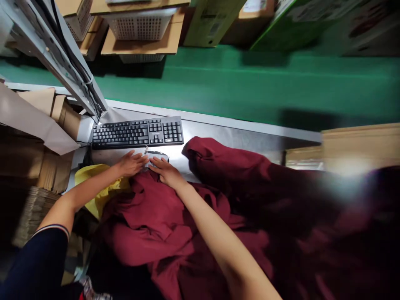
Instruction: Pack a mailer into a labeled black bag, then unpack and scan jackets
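A large maroon cloth (162, 225) lies bunched across the worktop's front and spreads to the right. My left hand (133, 163) rests at its upper edge with the fingers stretched out to the right. Close beside it, my right hand (168, 171) lies on the cloth's edge, its fingers extended to the left. The fingertips of both hands nearly meet. Just beyond them is a small dark curved item (158, 154), partly hidden and too small to name. A black keyboard (137, 132) sits behind the hands. Under my left forearm shows a yellow bag or cloth (96, 196).
A metal post (62, 62) with cables rises at the left. Stacked cardboard (53, 166) stands on the left, and cardboard boxes (362, 146) at the right. Beyond the worktop edge (218, 118) is a green floor (203, 83) with white baskets (140, 25) and cartons behind.
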`<action>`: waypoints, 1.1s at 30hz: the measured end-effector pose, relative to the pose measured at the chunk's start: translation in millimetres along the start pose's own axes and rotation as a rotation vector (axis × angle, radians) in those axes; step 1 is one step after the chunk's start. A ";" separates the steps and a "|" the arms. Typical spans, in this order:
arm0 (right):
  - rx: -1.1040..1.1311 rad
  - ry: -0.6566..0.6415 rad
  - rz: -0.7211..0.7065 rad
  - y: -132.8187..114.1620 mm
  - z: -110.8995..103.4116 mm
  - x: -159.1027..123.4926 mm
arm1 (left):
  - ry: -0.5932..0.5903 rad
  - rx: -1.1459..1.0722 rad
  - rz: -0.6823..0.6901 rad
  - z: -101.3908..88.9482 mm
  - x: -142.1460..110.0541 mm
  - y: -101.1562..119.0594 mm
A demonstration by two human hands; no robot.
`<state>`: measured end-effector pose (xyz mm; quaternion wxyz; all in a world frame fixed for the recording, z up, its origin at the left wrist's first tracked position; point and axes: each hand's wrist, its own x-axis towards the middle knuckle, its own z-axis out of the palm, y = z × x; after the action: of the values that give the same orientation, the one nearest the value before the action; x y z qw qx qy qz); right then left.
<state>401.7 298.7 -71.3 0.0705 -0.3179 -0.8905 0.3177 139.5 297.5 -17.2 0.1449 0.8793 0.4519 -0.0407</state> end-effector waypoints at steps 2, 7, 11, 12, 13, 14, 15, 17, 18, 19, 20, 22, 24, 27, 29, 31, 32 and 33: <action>0.007 -0.015 0.033 -2.2 -3.1 2.7 | -0.016 0.001 0.087 4.5 -1.3 0.6; 0.346 0.027 0.224 -13.3 -14.0 21.6 | -0.090 0.023 0.197 -6.8 1.3 -1.4; 0.710 0.316 0.459 -22.4 -15.9 33.5 | -0.099 0.022 0.191 -20.3 5.1 -1.3; 0.730 0.382 0.482 -24.2 -15.2 35.1 | -0.100 0.022 0.192 -21.3 5.3 -1.0; 0.740 0.438 0.498 -25.8 -14.6 36.6 | -0.103 0.019 0.187 -21.3 5.1 -0.5; 0.761 0.497 0.517 -27.1 -14.5 38.3 | -0.106 0.013 0.176 -20.6 4.6 0.1; 0.784 0.555 0.537 -27.9 -15.3 39.9 | -0.109 0.006 0.160 -19.6 4.0 0.9; 0.823 0.664 0.574 -28.6 -21.4 41.4 | -0.104 0.006 0.118 -18.4 3.2 3.1; 0.833 0.721 0.593 -28.8 -27.2 39.4 | -0.102 0.012 0.104 -19.0 3.2 4.4; 0.835 0.779 0.612 -29.2 -34.7 34.1 | -0.104 0.018 0.095 -20.5 3.9 5.8; 0.827 0.836 0.629 -30.7 -43.6 24.5 | -0.107 0.022 0.089 -23.1 5.2 7.3; 0.783 0.943 0.660 -40.0 -63.3 -9.7 | -0.116 0.025 0.082 -30.3 10.3 9.8; 0.706 1.053 0.689 -63.6 -79.8 -61.8 | -0.135 0.026 0.080 -39.1 18.6 11.0; 0.525 1.240 0.744 -127.5 -84.6 -151.1 | -0.189 0.029 0.092 -52.0 35.4 10.8; 0.406 1.323 0.795 -177.4 -70.8 -201.3 | -0.226 0.040 0.105 -60.7 47.0 11.5; 0.370 1.338 0.869 -219.9 -46.8 -236.3 | -0.239 0.064 0.091 -71.0 57.6 14.8; 0.377 1.336 0.912 -236.2 -33.5 -247.6 | -0.228 0.081 0.072 -77.1 62.8 18.0; 0.386 1.336 0.955 -249.0 -20.8 -255.2 | -0.206 0.098 0.048 -84.0 68.5 22.9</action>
<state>479.8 5.2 116.6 0.4935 -0.7639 -0.3616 0.2051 193.3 363.0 54.1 0.1482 0.8871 0.4109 -0.1495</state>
